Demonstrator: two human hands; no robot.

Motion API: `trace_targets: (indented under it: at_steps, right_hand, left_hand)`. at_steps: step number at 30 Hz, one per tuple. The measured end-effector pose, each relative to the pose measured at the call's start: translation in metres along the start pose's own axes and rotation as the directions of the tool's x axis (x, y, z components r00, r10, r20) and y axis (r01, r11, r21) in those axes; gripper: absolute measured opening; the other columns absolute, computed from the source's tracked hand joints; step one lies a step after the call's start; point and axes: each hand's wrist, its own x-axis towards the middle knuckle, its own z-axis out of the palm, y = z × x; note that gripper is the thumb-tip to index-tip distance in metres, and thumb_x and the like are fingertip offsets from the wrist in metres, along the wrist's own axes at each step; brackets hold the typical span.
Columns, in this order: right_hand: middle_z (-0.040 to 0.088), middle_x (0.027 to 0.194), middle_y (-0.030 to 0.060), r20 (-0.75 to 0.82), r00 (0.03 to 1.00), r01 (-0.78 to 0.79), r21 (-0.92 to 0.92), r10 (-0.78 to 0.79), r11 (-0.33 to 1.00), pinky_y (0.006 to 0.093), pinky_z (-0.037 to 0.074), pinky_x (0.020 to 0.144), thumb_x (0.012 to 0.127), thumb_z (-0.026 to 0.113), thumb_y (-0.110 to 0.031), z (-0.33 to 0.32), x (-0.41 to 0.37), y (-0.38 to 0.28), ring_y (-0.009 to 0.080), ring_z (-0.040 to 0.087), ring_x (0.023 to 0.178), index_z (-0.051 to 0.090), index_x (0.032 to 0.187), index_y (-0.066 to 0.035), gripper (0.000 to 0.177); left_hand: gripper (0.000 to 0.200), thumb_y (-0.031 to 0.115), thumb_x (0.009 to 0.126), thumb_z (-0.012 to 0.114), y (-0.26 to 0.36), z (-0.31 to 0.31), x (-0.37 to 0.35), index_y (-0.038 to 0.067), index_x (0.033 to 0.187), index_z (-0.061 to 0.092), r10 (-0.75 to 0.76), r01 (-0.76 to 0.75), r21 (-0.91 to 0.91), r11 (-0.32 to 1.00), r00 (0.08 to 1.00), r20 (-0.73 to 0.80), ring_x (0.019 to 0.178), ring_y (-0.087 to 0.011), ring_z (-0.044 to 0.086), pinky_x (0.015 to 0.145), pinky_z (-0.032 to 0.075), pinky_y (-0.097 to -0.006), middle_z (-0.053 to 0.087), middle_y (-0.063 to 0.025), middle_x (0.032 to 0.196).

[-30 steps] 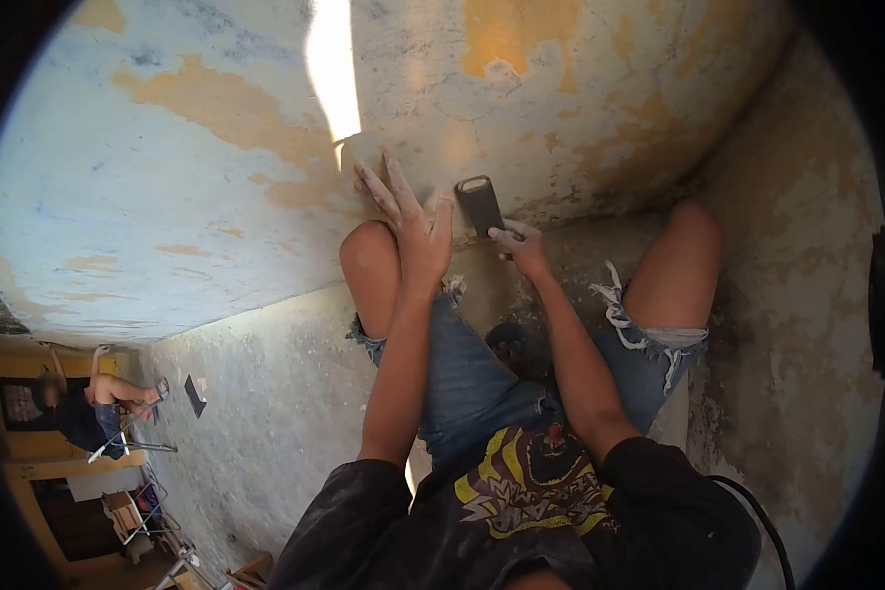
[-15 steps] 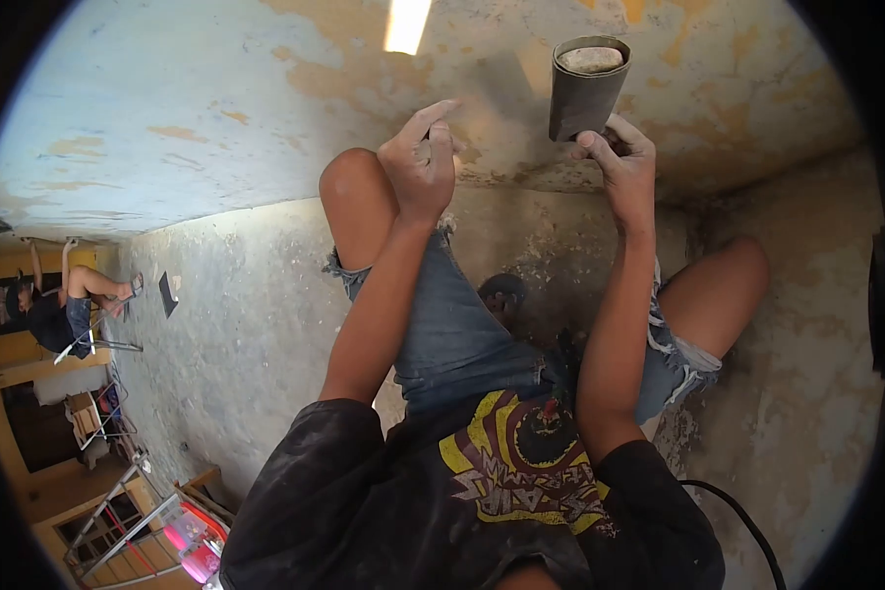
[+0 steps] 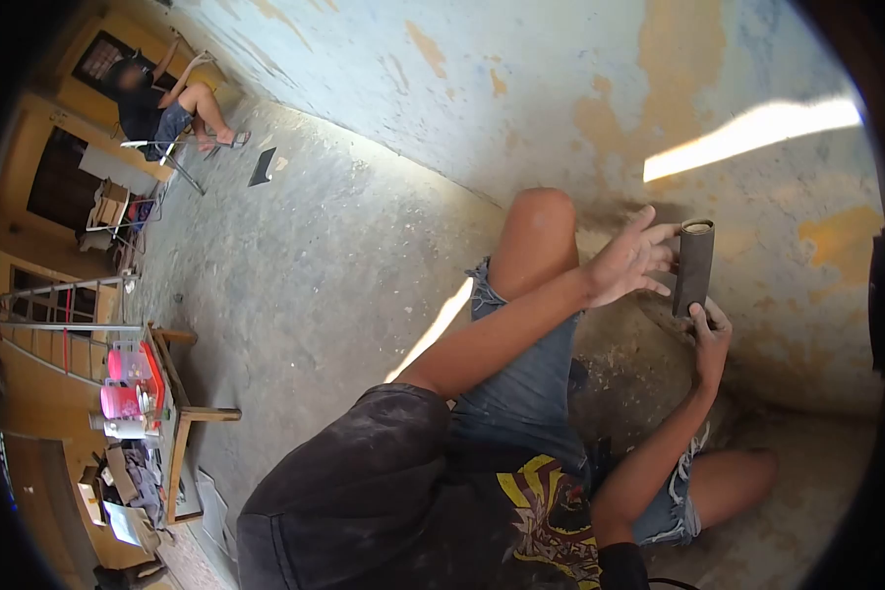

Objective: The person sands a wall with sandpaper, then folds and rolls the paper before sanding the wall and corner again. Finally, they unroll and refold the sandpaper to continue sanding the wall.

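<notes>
A block wrapped in dark sandpaper (image 3: 694, 270) stands upright in front of the wall, its pale core showing at the top end. My right hand (image 3: 713, 339) grips it low down, with the thumb across the lower end. Just left of it, my left hand (image 3: 631, 261) is open with fingers spread, the fingertips right at the side of the sandpaper. Both hands look dusty. Behind them rises the patchy wall (image 3: 580, 69), pale with bare yellowish areas.
My bent knee (image 3: 541, 221) is below and left of my hands. Across the concrete floor (image 3: 295, 265), another person (image 3: 162, 98) sits on a chair facing the wall. A wooden table (image 3: 182, 418) with pink containers (image 3: 120, 400) and a metal ladder (image 3: 59, 324) stand at the left.
My view has turned left, bringing more of the floor and the table into sight. My left hand has opened its fingers and come close to the sandpaper-wrapped block, still in my right hand.
</notes>
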Motion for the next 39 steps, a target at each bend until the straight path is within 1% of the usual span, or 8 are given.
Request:
trace_targets:
  at_steps: [5, 12, 15, 19, 25, 31, 35, 39]
  right_hand:
    - [0.063, 0.086, -0.002, -0.008, 1.0, 0.024, 0.042, -0.024, 0.999, 0.0252, 0.046, 0.069, 0.099, 0.065, -0.023, -0.015, 0.012, 0.023, 0.0072, 0.053, 0.071, 0.066, 0.122, -0.001, 0.032]
    - [0.062, 0.114, 0.005, -0.133, 0.991, 0.019, 0.123, -0.002, 0.992, 0.0311, 0.049, 0.085, 0.103, 0.058, -0.029, -0.029, 0.007, 0.029, 0.0122, 0.06, 0.097, 0.054, 0.134, -0.001, 0.041]
    - [0.057, 0.129, 0.0109, -0.203, 0.979, 0.02, 0.14, 0.009, 0.99, 0.0361, 0.048, 0.092, 0.105, 0.054, -0.031, -0.031, 0.001, 0.03, 0.0171, 0.059, 0.112, 0.05, 0.135, 0.002, 0.046]
    - [0.055, 0.132, 0.0099, -0.242, 0.959, 0.043, -0.391, -0.147, 0.92, 0.0335, 0.048, 0.097, 0.104, 0.055, -0.023, -0.081, 0.01, 0.083, 0.0195, 0.057, 0.121, 0.042, 0.143, 0.0, 0.047]
    - [0.055, 0.133, 0.0098, -0.112, 0.994, -0.028, -0.218, 0.003, 0.976, 0.0336, 0.048, 0.098, 0.104, 0.054, -0.023, -0.066, -0.053, 0.064, 0.0192, 0.056, 0.122, 0.042, 0.144, -0.001, 0.047]
    - [0.054, 0.134, 0.0097, -0.064, 0.991, -0.117, 0.009, 0.118, 0.993, 0.0337, 0.048, 0.099, 0.104, 0.054, -0.024, -0.005, -0.135, 0.03, 0.019, 0.056, 0.122, 0.042, 0.144, -0.001, 0.047]
    - [0.054, 0.134, 0.0097, -0.035, 0.986, -0.155, 0.161, 0.162, 0.975, 0.0338, 0.048, 0.099, 0.104, 0.053, -0.024, -0.003, -0.183, 0.016, 0.0188, 0.055, 0.123, 0.042, 0.144, -0.001, 0.047]
    - [0.053, 0.134, 0.0097, -0.07, 0.98, -0.158, 0.293, 0.186, 0.943, 0.0338, 0.048, 0.099, 0.105, 0.053, -0.024, -0.01, -0.234, 0.01, 0.0186, 0.055, 0.124, 0.042, 0.144, -0.001, 0.047]
  left_hand:
    - [0.053, 0.046, 0.107, 0.037, -0.028, 0.022, 0.025, 0.001, 0.112, 0.063, 0.322, -0.248, 0.323, 0.913, 0.925, -0.2, 0.094, -0.0125, 0.056, 0.089, 0.045, -0.0319, 0.065, -0.005, 0.104]
    - [0.05, 0.042, 0.099, 0.052, -0.033, 0.053, 0.049, -0.005, 0.084, 0.06, 0.505, -0.383, 0.457, 0.802, 0.845, -0.177, 0.069, -0.0141, 0.053, 0.067, 0.046, -0.0366, 0.059, -0.0123, 0.071]
    - [0.045, 0.038, 0.098, 0.056, -0.046, 0.066, 0.056, -0.004, 0.082, 0.06, 0.489, -0.411, 0.346, 0.843, 0.854, -0.178, 0.068, -0.0159, 0.055, 0.065, 0.046, -0.0372, 0.059, -0.0126, 0.07]
    - [0.036, 0.03, 0.095, 0.059, -0.054, 0.093, 0.057, -0.003, 0.081, 0.059, 0.502, -0.397, 0.42, 0.816, 0.847, -0.175, 0.069, -0.0239, 0.062, 0.066, 0.046, -0.0394, 0.065, -0.0185, 0.075]
    - [0.054, 0.041, 0.082, 0.07, -0.072, 0.115, 0.062, -0.006, 0.108, 0.064, 0.46, -0.396, 0.364, 0.843, 0.881, -0.107, 0.087, -0.0349, 0.067, 0.09, 0.047, -0.043, 0.071, -0.0197, 0.093]
    - [0.054, 0.034, 0.065, 0.083, -0.078, 0.112, 0.058, 0.005, 0.109, 0.07, 0.595, -0.684, 0.588, 0.432, 0.706, 0.384, 0.087, -0.0328, 0.068, 0.084, 0.049, -0.0442, 0.071, -0.012, 0.091]
    - [0.033, 0.023, 0.068, 0.081, -0.098, 0.122, 0.073, 0.009, 0.097, 0.073, 0.617, -0.69, 0.63, 0.356, 0.68, 0.396, 0.082, -0.0327, 0.068, 0.076, 0.051, -0.0442, 0.07, -0.0092, 0.082]
    - [0.018, 0.011, 0.074, 0.076, -0.072, 0.116, 0.059, 0.007, 0.091, 0.071, 0.663, -0.621, 0.586, 0.52, 0.726, 0.181, 0.079, -0.034, 0.067, 0.075, 0.052, -0.0432, 0.069, -0.0134, 0.08]
